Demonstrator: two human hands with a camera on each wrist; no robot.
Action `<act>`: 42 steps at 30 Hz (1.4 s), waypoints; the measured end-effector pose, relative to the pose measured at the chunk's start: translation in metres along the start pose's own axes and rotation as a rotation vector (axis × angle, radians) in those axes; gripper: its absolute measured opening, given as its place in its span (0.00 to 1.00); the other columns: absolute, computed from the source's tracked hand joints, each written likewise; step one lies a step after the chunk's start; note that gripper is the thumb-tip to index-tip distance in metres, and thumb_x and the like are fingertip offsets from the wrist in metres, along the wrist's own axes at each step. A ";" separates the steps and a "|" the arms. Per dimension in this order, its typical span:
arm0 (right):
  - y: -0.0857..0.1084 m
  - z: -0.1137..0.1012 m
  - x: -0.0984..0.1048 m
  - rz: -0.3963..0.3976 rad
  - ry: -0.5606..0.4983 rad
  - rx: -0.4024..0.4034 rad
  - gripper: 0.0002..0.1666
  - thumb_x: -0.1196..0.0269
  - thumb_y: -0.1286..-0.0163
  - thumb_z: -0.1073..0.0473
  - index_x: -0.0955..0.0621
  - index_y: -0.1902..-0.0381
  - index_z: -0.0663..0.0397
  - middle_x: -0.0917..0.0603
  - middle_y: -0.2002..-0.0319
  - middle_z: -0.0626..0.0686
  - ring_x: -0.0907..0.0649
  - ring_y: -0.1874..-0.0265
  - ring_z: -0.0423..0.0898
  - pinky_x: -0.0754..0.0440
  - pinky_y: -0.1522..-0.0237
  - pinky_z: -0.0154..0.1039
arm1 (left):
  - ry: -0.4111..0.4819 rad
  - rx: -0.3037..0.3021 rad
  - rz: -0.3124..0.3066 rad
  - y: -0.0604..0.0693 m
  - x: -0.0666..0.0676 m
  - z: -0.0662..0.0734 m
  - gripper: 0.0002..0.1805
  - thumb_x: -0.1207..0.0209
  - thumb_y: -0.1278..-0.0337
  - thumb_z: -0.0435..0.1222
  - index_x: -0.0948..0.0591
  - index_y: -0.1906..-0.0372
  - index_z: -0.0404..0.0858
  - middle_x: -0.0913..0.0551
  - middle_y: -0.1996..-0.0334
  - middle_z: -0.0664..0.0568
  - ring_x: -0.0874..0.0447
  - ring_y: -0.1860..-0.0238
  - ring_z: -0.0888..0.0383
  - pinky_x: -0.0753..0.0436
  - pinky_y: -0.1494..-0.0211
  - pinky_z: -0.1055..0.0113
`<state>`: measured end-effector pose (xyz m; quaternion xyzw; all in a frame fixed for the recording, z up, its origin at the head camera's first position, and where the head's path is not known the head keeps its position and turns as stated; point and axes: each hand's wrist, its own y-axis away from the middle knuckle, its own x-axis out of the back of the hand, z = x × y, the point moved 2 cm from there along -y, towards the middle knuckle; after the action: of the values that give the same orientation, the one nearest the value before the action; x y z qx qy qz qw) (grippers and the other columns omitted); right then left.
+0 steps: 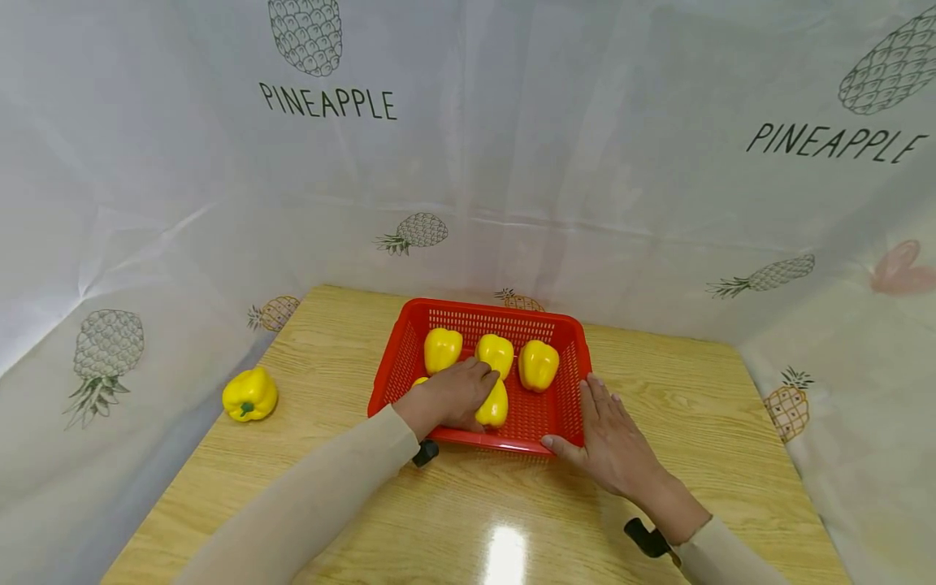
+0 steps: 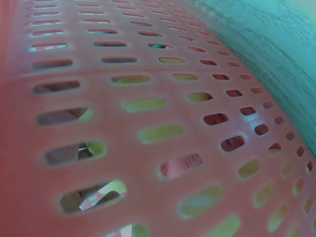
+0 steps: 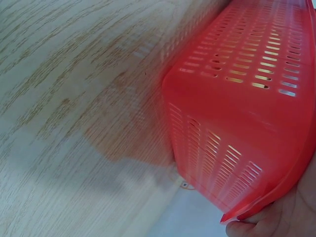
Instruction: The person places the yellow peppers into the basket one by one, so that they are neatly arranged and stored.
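Observation:
A red plastic basket [image 1: 409,341] with slotted sides stands on the table, several yellow bell peppers inside. My left hand [image 1: 457,394] reaches over its near rim and grips a yellow bell pepper [image 1: 493,406], thumb on the near side and fingers on the far side. Behind that one sits another pepper [image 1: 495,353], with one [image 1: 443,349] to its left and one [image 1: 538,366] to its right. My right hand [image 1: 617,439] rests at the basket's near right corner, fingers straight along the right rim, thumb by the front rim. In the left wrist view the basket wall [image 2: 148,106] hides the left hand.
One more yellow bell pepper [image 1: 250,395] lies outside the basket, near the left edge of the wooden table [image 1: 329,504]. A white curtain [image 1: 512,162] with pineapple prints hangs behind and at both sides. Dark straps [image 1: 647,538] are on the wrists.

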<state>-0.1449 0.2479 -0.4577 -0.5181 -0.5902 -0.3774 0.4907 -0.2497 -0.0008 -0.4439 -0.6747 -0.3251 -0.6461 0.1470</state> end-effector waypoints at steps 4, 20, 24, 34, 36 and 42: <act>0.001 0.001 -0.001 0.007 -0.001 0.004 0.70 0.44 0.30 0.20 0.46 0.19 0.75 0.49 0.17 0.73 0.45 0.18 0.70 0.42 0.21 0.69 | -0.005 -0.005 0.021 0.000 -0.001 0.002 0.53 0.33 0.39 0.65 0.34 0.20 0.37 0.27 0.26 0.46 0.29 0.27 0.51 0.31 0.20 0.62; 0.003 0.003 -0.002 -0.012 -0.018 0.001 0.70 0.44 0.29 0.20 0.48 0.18 0.75 0.50 0.17 0.73 0.46 0.18 0.71 0.44 0.21 0.70 | 0.078 0.036 0.031 0.002 -0.003 0.007 0.55 0.36 0.39 0.69 0.37 0.18 0.38 0.31 0.23 0.47 0.32 0.24 0.51 0.33 0.18 0.61; 0.003 0.004 -0.003 -0.010 -0.017 0.001 0.70 0.45 0.29 0.20 0.48 0.18 0.74 0.50 0.17 0.73 0.46 0.18 0.71 0.45 0.20 0.70 | 0.152 0.055 0.049 0.003 -0.001 0.005 0.55 0.37 0.38 0.68 0.38 0.17 0.39 0.33 0.21 0.47 0.34 0.22 0.49 0.35 0.17 0.59; 0.005 0.006 -0.004 -0.006 -0.011 0.003 0.70 0.44 0.30 0.20 0.48 0.18 0.74 0.50 0.17 0.72 0.46 0.18 0.70 0.45 0.20 0.69 | 0.187 0.088 0.181 0.034 0.022 -0.012 0.47 0.39 0.30 0.61 0.36 0.18 0.39 0.34 0.20 0.47 0.38 0.19 0.48 0.40 0.15 0.55; 0.005 0.006 -0.004 -0.003 -0.014 0.005 0.70 0.44 0.29 0.20 0.48 0.18 0.74 0.51 0.17 0.72 0.46 0.17 0.70 0.45 0.20 0.69 | 0.203 0.103 0.220 0.045 0.029 -0.018 0.44 0.38 0.29 0.59 0.34 0.19 0.39 0.33 0.21 0.46 0.38 0.19 0.46 0.40 0.15 0.53; 0.007 0.006 -0.006 0.006 -0.011 0.016 0.70 0.44 0.29 0.20 0.49 0.18 0.75 0.50 0.17 0.72 0.46 0.18 0.70 0.44 0.20 0.69 | 0.248 0.176 0.318 0.079 0.036 -0.042 0.40 0.36 0.28 0.54 0.31 0.21 0.38 0.32 0.22 0.42 0.36 0.21 0.42 0.35 0.17 0.46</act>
<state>-0.1395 0.2537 -0.4652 -0.5180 -0.5943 -0.3686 0.4926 -0.2339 -0.0766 -0.3863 -0.6174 -0.2493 -0.6621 0.3441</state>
